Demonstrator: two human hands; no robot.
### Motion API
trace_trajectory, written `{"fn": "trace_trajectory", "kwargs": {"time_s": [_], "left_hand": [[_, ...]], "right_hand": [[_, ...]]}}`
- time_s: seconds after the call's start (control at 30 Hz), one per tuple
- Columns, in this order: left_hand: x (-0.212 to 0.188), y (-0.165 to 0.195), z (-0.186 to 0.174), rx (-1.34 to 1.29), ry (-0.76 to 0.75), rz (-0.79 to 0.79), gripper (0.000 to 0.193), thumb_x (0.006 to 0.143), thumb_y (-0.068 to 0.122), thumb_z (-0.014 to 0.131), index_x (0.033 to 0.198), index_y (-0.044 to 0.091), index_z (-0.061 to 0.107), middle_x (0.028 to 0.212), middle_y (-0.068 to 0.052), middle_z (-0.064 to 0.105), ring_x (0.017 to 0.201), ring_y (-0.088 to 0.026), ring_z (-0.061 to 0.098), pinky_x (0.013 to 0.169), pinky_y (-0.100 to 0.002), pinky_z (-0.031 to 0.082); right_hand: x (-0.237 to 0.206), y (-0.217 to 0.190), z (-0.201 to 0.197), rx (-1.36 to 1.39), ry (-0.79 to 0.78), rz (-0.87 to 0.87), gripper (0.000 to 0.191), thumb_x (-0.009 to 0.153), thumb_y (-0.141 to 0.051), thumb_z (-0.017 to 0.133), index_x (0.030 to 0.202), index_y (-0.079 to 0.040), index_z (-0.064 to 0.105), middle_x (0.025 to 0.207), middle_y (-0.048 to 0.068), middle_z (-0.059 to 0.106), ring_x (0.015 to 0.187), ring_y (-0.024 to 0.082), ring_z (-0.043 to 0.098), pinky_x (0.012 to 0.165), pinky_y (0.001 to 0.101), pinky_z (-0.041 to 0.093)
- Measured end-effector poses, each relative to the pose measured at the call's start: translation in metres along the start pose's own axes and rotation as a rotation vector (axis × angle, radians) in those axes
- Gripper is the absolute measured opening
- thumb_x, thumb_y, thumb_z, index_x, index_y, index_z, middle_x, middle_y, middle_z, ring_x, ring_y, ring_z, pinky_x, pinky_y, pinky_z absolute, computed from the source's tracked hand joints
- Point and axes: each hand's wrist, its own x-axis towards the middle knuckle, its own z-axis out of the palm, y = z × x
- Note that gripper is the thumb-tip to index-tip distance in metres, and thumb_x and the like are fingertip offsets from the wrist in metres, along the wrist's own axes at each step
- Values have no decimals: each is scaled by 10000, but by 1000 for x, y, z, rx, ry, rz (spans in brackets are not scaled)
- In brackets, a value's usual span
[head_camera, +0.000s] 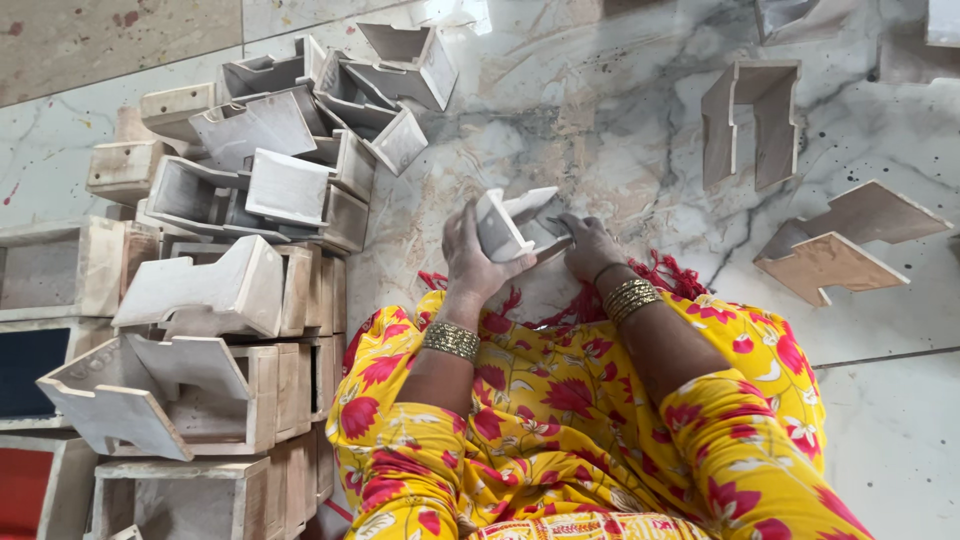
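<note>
Sitting on a marble floor (600, 110) veined in grey, I hold one small white-painted wooden stand (520, 225) between both hands, just above my lap.

At far left, a stack of unpainted wooden boxes (250, 400) rises beside me. More white stands (290, 150) are heaped on top of the stack, tilted at all angles and touching one another. One of them (205, 290) lies across the middle of the stack; another (140, 385) juts out lower down, toward the left edge.

Next comes my left hand (472, 258). Its fingers are closed around the left side panel of the stand I hold, with the thumb pressed on the near face. A band of gold bangles (450, 340) circles that wrist.

The stand itself sits tilted between my hands, its open side turned to the right.

My right hand (590, 245) grips the stand's other end, fingers curled over its right edge. That wrist carries gold bangles (630, 298) too. Both forearms come out of yellow sleeves (740, 440) printed with red flowers, and a red fringe (670, 272) shows just behind my right wrist.

Further right, well apart from my hands, three more wooden pieces rest on the floor. One bare stand (752, 120) lies with its open side toward me. Two flat notched panels (850, 240) lie overlapping below it, near the right edge.
</note>
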Motion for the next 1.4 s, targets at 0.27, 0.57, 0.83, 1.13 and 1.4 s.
{"fn": "trace_trajectory", "kwargs": {"time_s": [0.27,0.57,0.83,1.13,1.4], "left_hand": [[15,-18,-3,-676,-139,-678,1290,645,663,780,1649,188,124,1586,-239,201,1469,-372,278,1158,-498,318],[17,-12,1,-685,61,-516,1106,674,485,793,1579,120,272,1559,-231,238,1421,-379,369,1130,-463,423],[15,-5,7,-360,84,-314,1132,594,463,839,1554,130,341,1601,-257,160,1453,-413,302,1173,-479,322],[8,10,-12,-203,66,-74,1106,566,471,871,1525,193,394,1612,-232,207,1472,-424,326,1191,-505,312],[-1,44,-23,-115,-24,10,1111,572,462,867,1523,200,356,1628,-210,189,1438,-449,331,1164,-573,313]], "right_hand": [[-39,-17,-5,-181,139,-466,803,749,-56,622,1490,-291,421,1523,74,445,1356,353,489,1065,518,439],[-43,-20,-17,-171,52,-489,838,755,-13,575,1528,-299,425,1494,129,456,1268,395,541,1089,488,468],[-24,-16,-10,-142,-65,-36,596,1008,-153,470,1569,-319,353,1469,169,492,1318,406,541,1064,492,523],[-5,2,-25,-14,303,-216,719,883,-107,564,1561,-246,368,1528,166,400,1320,483,443,1092,561,417],[7,6,-9,175,757,-605,824,852,55,530,1624,-180,367,1534,121,443,1358,430,513,1144,566,434]]}}
